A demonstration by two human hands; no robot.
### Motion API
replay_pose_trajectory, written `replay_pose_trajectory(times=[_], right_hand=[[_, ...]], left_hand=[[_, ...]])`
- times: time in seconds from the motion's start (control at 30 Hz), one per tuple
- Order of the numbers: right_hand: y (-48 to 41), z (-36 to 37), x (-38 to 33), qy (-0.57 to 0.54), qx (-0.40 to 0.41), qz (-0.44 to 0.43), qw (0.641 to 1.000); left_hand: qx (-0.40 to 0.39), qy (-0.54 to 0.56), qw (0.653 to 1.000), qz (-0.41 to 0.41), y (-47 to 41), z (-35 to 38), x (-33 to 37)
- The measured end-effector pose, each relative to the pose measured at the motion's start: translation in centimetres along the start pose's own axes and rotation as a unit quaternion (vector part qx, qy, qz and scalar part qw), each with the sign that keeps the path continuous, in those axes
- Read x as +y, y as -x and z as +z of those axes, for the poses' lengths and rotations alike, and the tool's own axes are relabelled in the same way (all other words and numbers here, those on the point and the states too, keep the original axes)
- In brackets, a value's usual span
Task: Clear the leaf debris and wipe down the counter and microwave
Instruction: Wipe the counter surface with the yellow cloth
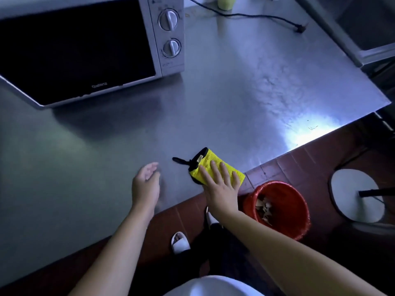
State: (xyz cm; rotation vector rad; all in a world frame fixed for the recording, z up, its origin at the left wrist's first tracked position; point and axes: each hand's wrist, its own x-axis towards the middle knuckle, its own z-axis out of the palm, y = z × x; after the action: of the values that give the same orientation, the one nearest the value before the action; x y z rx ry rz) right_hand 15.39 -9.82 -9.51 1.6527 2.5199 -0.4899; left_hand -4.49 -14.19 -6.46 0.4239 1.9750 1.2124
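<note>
A folded yellow cloth [210,160] with a black edge and loop lies near the front edge of the steel counter [224,99]. My right hand [220,184] presses flat on the cloth with straight fingers. To its left, my left hand [146,184] hovers just over the counter, fingers loosely curled and holding nothing. A silver microwave [85,45] with a dark door and two knobs stands at the back left. Below the counter edge a red bin [277,208] on the floor holds pale leaf scraps [264,208].
A black power cord [256,17] trails across the back of the counter, beside a pale green bottle [226,2]. A white round stool [355,195] stands on the red tiled floor to the right. A steel shelf frame [350,39] borders the counter's right side.
</note>
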Motion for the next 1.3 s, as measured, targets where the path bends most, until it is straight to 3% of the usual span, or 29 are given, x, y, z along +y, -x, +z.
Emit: replay_pose_trajectory(times=[0.1,0.17,0.2,0.27,0.33,0.4,0.5,0.6,0.67,0.73,0.8,0.87,0.93,0.97,1.03,1.1,1.17,1.23,1.3], right_hand=[[0.7,-1.1,-0.8,-0.048,-0.005,-0.051,0.998],[1.1,-2.9,-1.8,-0.232,-0.021,-0.02,0.972],[1.3,-4.3,-2.3,-0.384,-0.038,0.031,0.922],[1.8,-7.0,-2.9,-0.651,-0.062,0.125,0.746],[2.8,-9.2,-2.9,-0.781,-0.114,0.162,0.592],[3.9,-10.9,-2.8,-0.831,-0.164,0.163,0.506],[5.0,-12.7,-3.1,-0.866,-0.21,0.141,0.432],[5.4,-14.3,-3.7,-0.878,-0.186,0.135,0.421],[5.4,-15.2,-4.1,-0.866,-0.192,0.129,0.443],[5.1,-15.9,-4.4,-0.861,-0.194,0.117,0.455],[4.8,-16.0,-4.5,-0.865,-0.19,0.11,0.451],[4.3,-15.7,-4.6,-0.872,-0.202,0.11,0.432],[3.6,-15.1,-4.7,-0.87,-0.224,0.115,0.424],[3.1,-14.9,-4.7,-0.866,-0.239,0.119,0.423],[2.1,-14.8,-4.5,-0.855,-0.273,0.123,0.423],[0.9,-15.1,-3.7,-0.846,-0.283,0.141,0.429],[-0.6,-15.6,-2.5,-0.86,-0.273,0.149,0.406],[-2.3,-16.1,-1.3,-0.876,-0.269,0.149,0.372],[-3.7,-16.6,-0.5,-0.884,-0.286,0.134,0.344]], left_hand=[[-0.022,0.036,0.999,-0.03,5.0,-1.7,-1.1],[-0.027,0.066,0.996,-0.044,7.0,-2.7,-0.8],[-0.027,0.076,0.996,-0.045,7.7,-3.2,-0.3],[-0.047,0.089,0.994,-0.039,8.7,-4.4,0.7],[-0.098,0.103,0.99,-0.018,9.5,-5.4,2.0],[-0.156,0.108,0.982,0.018,10.4,-5.7,3.5],[-0.213,0.184,0.959,-0.017,11.8,-5.2,4.9],[-0.29,0.355,0.872,-0.174,12.4,-5.4,5.5],[-0.303,0.411,0.844,-0.165,12.5,-5.7,6.4],[-0.277,0.408,0.867,-0.074,12.2,-5.9,7.8],[-0.279,0.324,0.901,0.071,12.0,-6.2,9.6],[-0.336,0.232,0.892,0.193,12.4,-6.2,11.6],[-0.38,0.204,0.873,0.23,13.2,-5.4,13.5],[-0.372,0.228,0.871,0.227,13.4,-5.1,14.2],[-0.28,0.279,0.893,0.217,13.3,-4.6,15.1],[-0.144,0.242,0.935,0.216,12.5,-4.5,15.3],[-0.047,0.163,0.959,0.227,11.9,-4.1,14.9],[-0.012,0.084,0.962,0.26,12.0,-2.8,14.8],[-0.044,-0.033,0.946,0.32,12.2,-0.3,14.5]])
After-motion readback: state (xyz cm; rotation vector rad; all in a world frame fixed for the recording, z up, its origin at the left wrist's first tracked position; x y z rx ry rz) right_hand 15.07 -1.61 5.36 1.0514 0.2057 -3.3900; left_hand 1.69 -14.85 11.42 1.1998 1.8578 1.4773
